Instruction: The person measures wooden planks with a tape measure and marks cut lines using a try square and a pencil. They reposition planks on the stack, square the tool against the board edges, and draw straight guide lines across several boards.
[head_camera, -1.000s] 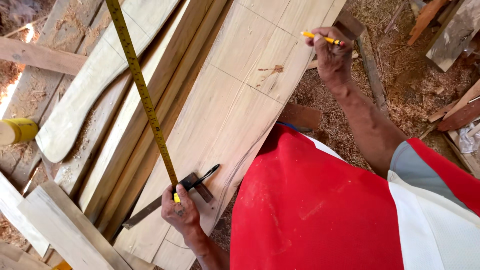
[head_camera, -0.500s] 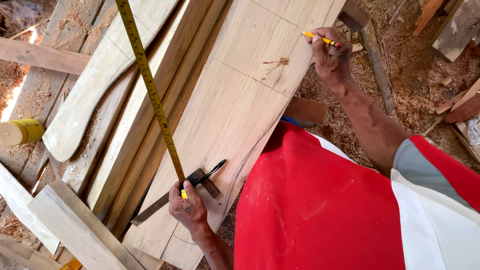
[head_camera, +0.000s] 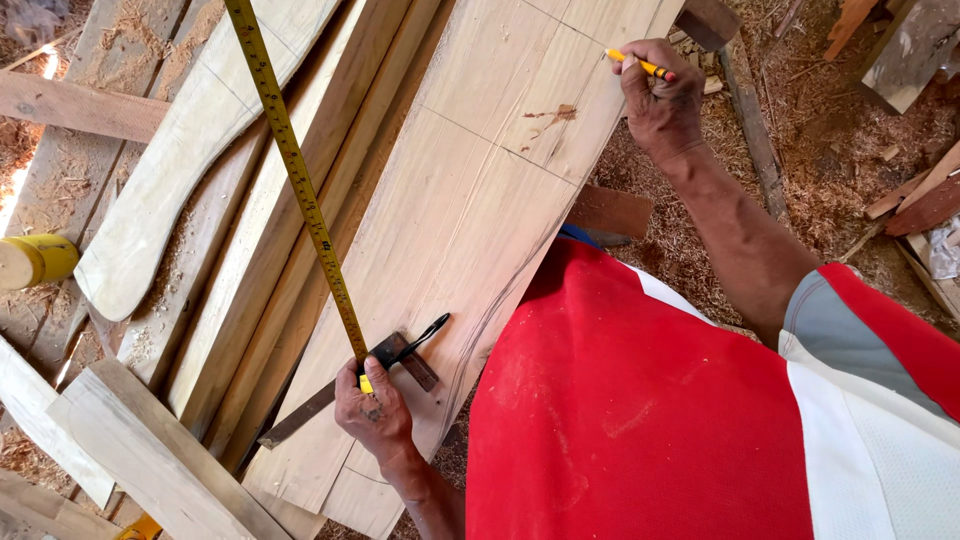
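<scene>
A wide pale plank (head_camera: 470, 220) with pencil lines across it lies slantwise over other boards. My left hand (head_camera: 372, 412) pins the end of a yellow tape measure (head_camera: 300, 190) to the plank near its lower end. The tape runs up and off the top of the view. A dark metal square with a black handle (head_camera: 405, 352) lies on the plank right beside that hand. My right hand (head_camera: 660, 100) is closed around a yellow pencil (head_camera: 640, 65), whose tip points at the plank's upper right edge.
Several boards lie left of the plank, among them a curved cut board (head_camera: 170, 170) and a short beam (head_camera: 150, 450). A yellow cylinder (head_camera: 35, 260) sits at the far left. Sawdust and wood offcuts (head_camera: 920, 200) cover the ground on the right.
Both hands keep their places and their grips; only the view has shifted a little.
</scene>
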